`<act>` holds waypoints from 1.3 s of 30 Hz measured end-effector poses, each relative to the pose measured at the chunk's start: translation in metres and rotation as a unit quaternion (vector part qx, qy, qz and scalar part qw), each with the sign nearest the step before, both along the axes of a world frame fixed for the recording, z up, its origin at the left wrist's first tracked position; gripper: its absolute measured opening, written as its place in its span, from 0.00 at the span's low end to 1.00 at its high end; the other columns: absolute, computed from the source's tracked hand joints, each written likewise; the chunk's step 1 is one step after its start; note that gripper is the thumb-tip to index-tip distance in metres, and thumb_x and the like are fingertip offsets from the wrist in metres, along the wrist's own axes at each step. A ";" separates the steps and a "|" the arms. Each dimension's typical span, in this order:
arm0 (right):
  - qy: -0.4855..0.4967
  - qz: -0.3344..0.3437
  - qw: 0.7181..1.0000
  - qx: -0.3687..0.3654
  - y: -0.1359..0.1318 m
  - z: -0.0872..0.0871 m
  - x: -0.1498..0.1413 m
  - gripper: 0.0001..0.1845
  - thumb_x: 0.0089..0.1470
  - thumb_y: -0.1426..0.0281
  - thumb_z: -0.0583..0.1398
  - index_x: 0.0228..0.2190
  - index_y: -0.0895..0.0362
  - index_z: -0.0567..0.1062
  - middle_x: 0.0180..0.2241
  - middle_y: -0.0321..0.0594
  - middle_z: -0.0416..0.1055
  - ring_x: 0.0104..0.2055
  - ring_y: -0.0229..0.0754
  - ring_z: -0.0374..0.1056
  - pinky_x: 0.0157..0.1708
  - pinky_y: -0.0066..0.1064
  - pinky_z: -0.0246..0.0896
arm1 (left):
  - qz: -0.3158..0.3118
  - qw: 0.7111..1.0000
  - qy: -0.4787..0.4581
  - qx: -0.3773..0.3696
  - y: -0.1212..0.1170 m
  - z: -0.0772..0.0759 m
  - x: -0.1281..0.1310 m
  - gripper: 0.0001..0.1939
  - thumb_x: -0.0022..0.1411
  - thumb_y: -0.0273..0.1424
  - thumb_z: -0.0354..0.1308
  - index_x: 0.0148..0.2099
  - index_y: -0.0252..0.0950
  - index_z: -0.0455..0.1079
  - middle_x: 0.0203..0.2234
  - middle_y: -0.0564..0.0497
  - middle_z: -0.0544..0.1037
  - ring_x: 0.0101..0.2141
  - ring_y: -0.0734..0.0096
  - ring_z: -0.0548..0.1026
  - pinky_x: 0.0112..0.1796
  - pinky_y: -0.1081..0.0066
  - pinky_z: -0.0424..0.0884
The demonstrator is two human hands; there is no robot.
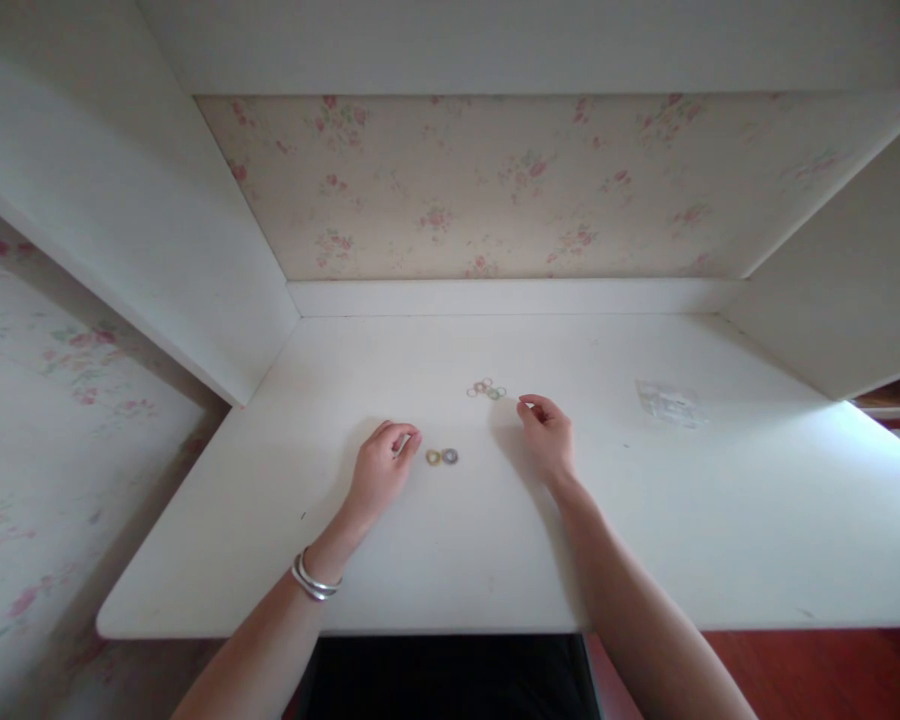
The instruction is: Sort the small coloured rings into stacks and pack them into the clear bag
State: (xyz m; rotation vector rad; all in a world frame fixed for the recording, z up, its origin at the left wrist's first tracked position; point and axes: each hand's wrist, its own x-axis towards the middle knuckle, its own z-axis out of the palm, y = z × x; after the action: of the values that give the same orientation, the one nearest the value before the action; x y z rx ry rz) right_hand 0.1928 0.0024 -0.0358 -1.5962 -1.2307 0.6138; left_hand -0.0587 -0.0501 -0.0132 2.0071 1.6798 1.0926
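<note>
On the white desk, two small piles of rings, one yellow (433, 457) and one grey (450, 456), lie side by side, nearly touching. Just left of them rests my left hand (382, 462), its thumb and forefinger closed together with nothing visible in them. Farther back is a loose cluster of thin small rings (487, 388), some pinkish and some greenish. To the right of this cluster, apart from it, is my right hand (547, 430). Its fingertips are pinched; whatever they may hold is too small to make out.
A crumpled clear plastic bag (671, 403) lies on the right of the white desk (450, 560). White side panels and an overhead panel (495, 45) frame the desktop. Flowered wallpaper (465, 190) covers the back. The front edge runs beneath my forearms.
</note>
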 end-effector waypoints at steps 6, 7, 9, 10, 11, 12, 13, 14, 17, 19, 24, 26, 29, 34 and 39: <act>-0.236 0.084 0.968 -0.018 0.001 0.000 -0.010 0.19 0.53 0.62 0.53 0.45 0.52 0.74 0.32 0.39 0.69 0.31 0.39 0.64 0.35 0.32 0.54 | -0.007 0.997 -0.054 -0.058 0.001 -0.006 0.004 0.11 0.61 0.36 0.52 0.36 0.36 0.72 0.23 0.54 0.69 0.26 0.75 0.66 0.29 0.74 0.61; -0.271 0.094 0.958 -0.025 0.003 0.001 -0.012 0.20 0.54 0.63 0.52 0.47 0.50 0.73 0.34 0.40 0.69 0.32 0.40 0.64 0.36 0.33 0.53 | -0.006 0.996 -0.062 -0.068 0.001 -0.007 0.004 0.11 0.60 0.36 0.52 0.36 0.36 0.72 0.23 0.54 0.69 0.25 0.75 0.66 0.28 0.74 0.61; -0.325 0.104 0.939 -0.040 0.006 0.003 -0.016 0.20 0.55 0.63 0.51 0.48 0.48 0.72 0.37 0.41 0.69 0.33 0.41 0.65 0.38 0.34 0.52 | -0.006 0.994 -0.074 -0.084 0.002 -0.007 0.004 0.10 0.59 0.35 0.53 0.36 0.36 0.73 0.23 0.54 0.70 0.25 0.75 0.66 0.28 0.75 0.61; -0.343 0.103 0.933 -0.045 0.009 0.004 -0.018 0.20 0.56 0.63 0.51 0.48 0.47 0.72 0.37 0.41 0.69 0.34 0.41 0.65 0.38 0.35 0.51 | -0.006 0.993 -0.079 -0.090 0.002 -0.006 0.003 0.10 0.59 0.35 0.53 0.36 0.36 0.73 0.23 0.54 0.70 0.25 0.75 0.66 0.28 0.75 0.61; -0.354 0.101 0.929 -0.049 0.011 0.005 -0.019 0.19 0.56 0.63 0.51 0.47 0.47 0.73 0.37 0.42 0.68 0.34 0.42 0.65 0.39 0.35 0.51 | -0.005 0.992 -0.083 -0.095 0.002 -0.006 0.003 0.10 0.59 0.35 0.53 0.35 0.36 0.73 0.22 0.54 0.70 0.25 0.75 0.66 0.27 0.75 0.61; -0.360 0.097 0.926 -0.051 0.013 0.005 -0.019 0.18 0.57 0.62 0.51 0.46 0.47 0.74 0.36 0.42 0.68 0.34 0.42 0.65 0.38 0.35 0.51 | -0.004 0.991 -0.086 -0.099 0.003 -0.005 0.002 0.11 0.59 0.35 0.53 0.35 0.35 0.73 0.22 0.54 0.69 0.25 0.75 0.66 0.27 0.75 0.61; -0.362 0.094 0.926 -0.051 0.015 0.004 -0.019 0.18 0.57 0.62 0.51 0.44 0.47 0.75 0.36 0.42 0.68 0.34 0.42 0.65 0.38 0.35 0.51 | -0.003 0.991 -0.089 -0.103 0.003 -0.004 0.002 0.11 0.59 0.36 0.53 0.36 0.35 0.73 0.22 0.54 0.69 0.25 0.75 0.66 0.27 0.75 0.61; -0.360 0.090 0.927 -0.049 0.016 0.003 -0.019 0.17 0.56 0.62 0.51 0.42 0.48 0.76 0.36 0.42 0.68 0.33 0.41 0.65 0.37 0.34 0.51 | -0.003 0.990 -0.091 -0.107 0.003 -0.004 0.001 0.11 0.58 0.36 0.53 0.36 0.35 0.73 0.22 0.54 0.69 0.25 0.74 0.66 0.27 0.75 0.61; -0.341 0.084 0.936 -0.032 0.017 -0.002 -0.016 0.16 0.56 0.62 0.52 0.38 0.50 0.77 0.35 0.41 0.68 0.32 0.39 0.64 0.35 0.32 0.51 | -0.007 0.989 -0.095 -0.116 0.003 -0.002 0.001 0.11 0.58 0.36 0.53 0.35 0.35 0.73 0.23 0.53 0.70 0.26 0.74 0.67 0.27 0.74 0.61; -0.332 0.089 0.939 -0.022 0.016 -0.004 -0.015 0.16 0.57 0.63 0.51 0.36 0.52 0.77 0.35 0.41 0.68 0.32 0.39 0.64 0.35 0.31 0.51 | -0.010 0.988 -0.099 -0.118 0.002 -0.002 0.001 0.11 0.58 0.36 0.52 0.35 0.36 0.73 0.23 0.53 0.70 0.26 0.73 0.67 0.28 0.74 0.61; -0.339 0.100 0.936 -0.012 0.012 -0.008 -0.012 0.17 0.58 0.65 0.49 0.35 0.53 0.77 0.36 0.42 0.69 0.33 0.40 0.64 0.36 0.33 0.50 | -0.007 0.987 -0.103 -0.126 0.002 -0.002 0.000 0.12 0.58 0.37 0.53 0.36 0.35 0.73 0.23 0.53 0.71 0.26 0.73 0.67 0.28 0.74 0.62; -0.324 0.104 0.940 -0.002 0.011 -0.009 -0.010 0.17 0.58 0.64 0.49 0.36 0.53 0.77 0.35 0.42 0.69 0.33 0.40 0.64 0.36 0.32 0.51 | -0.006 0.986 -0.106 -0.131 0.003 -0.002 0.000 0.13 0.58 0.38 0.53 0.36 0.35 0.73 0.23 0.53 0.71 0.26 0.73 0.67 0.28 0.74 0.62; -0.273 0.099 0.957 0.022 0.010 -0.009 -0.008 0.19 0.58 0.61 0.49 0.37 0.55 0.76 0.35 0.42 0.68 0.33 0.40 0.64 0.35 0.31 0.53 | -0.007 0.985 -0.111 -0.133 0.003 -0.003 0.000 0.13 0.58 0.38 0.53 0.36 0.35 0.73 0.24 0.53 0.71 0.26 0.74 0.67 0.28 0.74 0.61; -0.214 0.070 0.974 0.040 0.010 -0.007 -0.007 0.22 0.57 0.58 0.49 0.35 0.58 0.77 0.32 0.44 0.67 0.31 0.40 0.63 0.34 0.32 0.56 | -0.006 0.984 -0.115 -0.135 0.004 -0.003 0.000 0.12 0.58 0.37 0.53 0.36 0.36 0.73 0.24 0.53 0.71 0.26 0.74 0.66 0.27 0.74 0.61; -0.206 0.066 0.976 0.033 0.012 -0.005 -0.009 0.22 0.56 0.57 0.50 0.34 0.58 0.77 0.32 0.44 0.68 0.31 0.41 0.63 0.33 0.33 0.56 | -0.011 0.983 -0.115 -0.145 0.004 -0.001 0.000 0.13 0.58 0.37 0.52 0.36 0.35 0.73 0.24 0.53 0.71 0.26 0.73 0.67 0.27 0.74 0.61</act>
State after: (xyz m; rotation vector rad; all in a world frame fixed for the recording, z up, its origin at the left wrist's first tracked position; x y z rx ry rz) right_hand 0.1838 0.0139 -0.0408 -1.6449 -1.6547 0.3237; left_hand -0.0584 -0.0465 -0.0143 1.6481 1.5889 0.9652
